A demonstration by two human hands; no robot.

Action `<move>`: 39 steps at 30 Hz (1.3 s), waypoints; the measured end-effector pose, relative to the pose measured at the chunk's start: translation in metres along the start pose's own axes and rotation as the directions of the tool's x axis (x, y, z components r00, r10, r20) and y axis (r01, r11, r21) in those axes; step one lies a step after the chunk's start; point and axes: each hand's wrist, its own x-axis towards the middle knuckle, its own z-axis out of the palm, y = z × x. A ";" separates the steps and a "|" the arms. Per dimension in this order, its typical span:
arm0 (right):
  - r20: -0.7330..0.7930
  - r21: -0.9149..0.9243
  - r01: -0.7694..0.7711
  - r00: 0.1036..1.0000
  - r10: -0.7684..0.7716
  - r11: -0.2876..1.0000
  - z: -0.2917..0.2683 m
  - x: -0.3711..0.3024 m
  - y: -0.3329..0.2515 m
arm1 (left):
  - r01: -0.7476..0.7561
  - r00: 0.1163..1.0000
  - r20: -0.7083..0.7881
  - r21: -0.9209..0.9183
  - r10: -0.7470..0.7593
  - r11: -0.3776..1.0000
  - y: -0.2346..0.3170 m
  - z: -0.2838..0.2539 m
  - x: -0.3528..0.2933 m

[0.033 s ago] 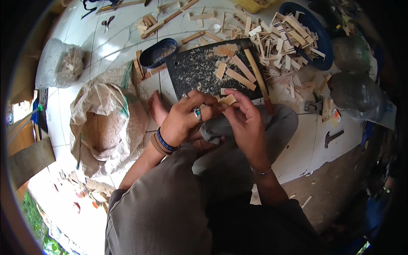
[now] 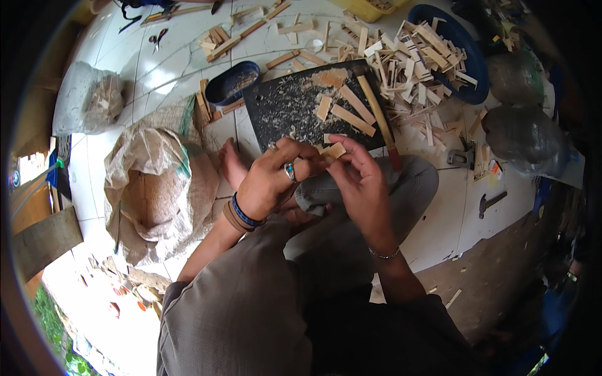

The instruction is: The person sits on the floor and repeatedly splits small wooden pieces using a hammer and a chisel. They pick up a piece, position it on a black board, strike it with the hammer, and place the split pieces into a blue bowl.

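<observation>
— What is at the centre?

— A small pale wood piece (image 2: 333,150), pinched between both hands just in front of the black board (image 2: 282,109), above the person's bent knee.

— And the surface around that board?

— White floor tiles (image 2: 169,59). The board is dusted with shavings and carries a few wood strips (image 2: 351,119) and a long stick (image 2: 376,116). Just left of the board sits a dark blue bowl (image 2: 232,81); further left, an open sack (image 2: 157,188). Right of the board, a blue tray (image 2: 473,62) heaped with offcuts (image 2: 414,62), and beyond that a hammer (image 2: 492,202). Scissors (image 2: 157,39) lie well away at the upper left.

— How are the hands posed?

— The left hand (image 2: 269,182), with a ring and blue wristband, curls its fingers closed around the piece from the left. The right hand (image 2: 360,175), wearing a thin bracelet, grips its other end with thumb and fingertips. Both forearms rise from the lower edge.
</observation>
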 end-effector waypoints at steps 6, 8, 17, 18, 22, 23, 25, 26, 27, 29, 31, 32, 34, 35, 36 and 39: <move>-0.015 -0.004 -0.022 1.000 0.022 1.000 0.000 -0.005 -0.001 | 0.149 0.984 -0.103 -0.007 -0.149 0.989 0.002 0.016 -0.008; -0.028 0.027 0.000 1.000 0.001 1.000 -0.003 -0.007 -0.001 | 0.211 0.969 -0.124 -0.024 -0.212 0.977 0.001 0.019 -0.012; -0.109 -0.952 0.053 0.861 -0.497 0.300 -0.087 0.031 0.030 | 0.206 0.967 -0.134 -0.092 -0.217 0.974 0.003 0.018 -0.009; -0.104 -0.930 0.048 0.917 -0.385 0.365 -0.097 0.034 0.033 | 0.187 0.972 -0.127 -0.098 -0.199 0.977 0.004 0.016 -0.008; -0.041 -0.900 0.055 0.977 -0.209 0.433 -0.112 0.043 0.047 | 0.107 0.989 -0.095 -0.077 -0.114 0.991 0.004 0.010 -0.007; -0.044 -0.908 0.052 0.975 -0.218 0.417 -0.112 0.044 0.049 | 0.111 0.988 -0.094 -0.099 -0.120 0.989 0.004 0.010 -0.006; -0.079 -0.913 0.029 0.966 -0.246 0.407 -0.109 0.045 0.047 | 0.089 0.990 -0.100 -0.116 -0.101 0.989 0.003 0.011 -0.004; -0.111 -0.914 0.000 0.962 -0.250 0.405 -0.107 0.045 0.044 | 0.080 0.991 -0.101 -0.124 -0.092 0.989 0.003 0.011 -0.002; -0.100 -0.902 0.020 0.962 -0.255 0.432 -0.106 0.045 0.038 | 0.077 0.990 -0.107 -0.112 -0.089 0.991 0.004 0.011 -0.002; -0.094 -0.873 0.041 0.964 -0.250 0.486 -0.105 0.040 0.023 | 0.074 0.990 -0.117 -0.094 -0.084 0.993 0.006 0.012 -0.001; -0.131 -0.752 -0.023 0.985 -0.115 0.658 -0.113 0.027 -0.002 | 0.103 0.985 -0.134 -0.079 -0.113 0.991 0.008 0.012 0.000; -0.102 -0.669 -0.016 0.992 -0.070 0.743 -0.116 0.017 -0.015 | 0.124 0.981 -0.145 -0.068 -0.133 0.990 0.010 0.011 0.000; -0.137 -0.573 0.030 0.982 -0.132 0.819 -0.111 -0.016 -0.031 | 0.111 0.980 -0.154 -0.091 -0.124 0.990 0.011 0.009 -0.001; -0.090 -0.582 0.067 0.985 -0.147 0.810 -0.112 -0.033 -0.041 | 0.115 0.979 -0.154 -0.104 -0.130 0.988 0.011 0.009 -0.002; -0.068 -0.576 0.068 0.989 -0.130 0.814 -0.112 -0.048 -0.047 | 0.119 0.979 -0.153 -0.117 -0.136 0.986 0.011 0.009 -0.002; 0.171 -0.786 0.164 0.984 -0.047 0.597 -0.121 -0.083 -0.068 | 0.154 0.973 -0.142 -0.175 -0.180 0.972 0.011 0.010 -0.004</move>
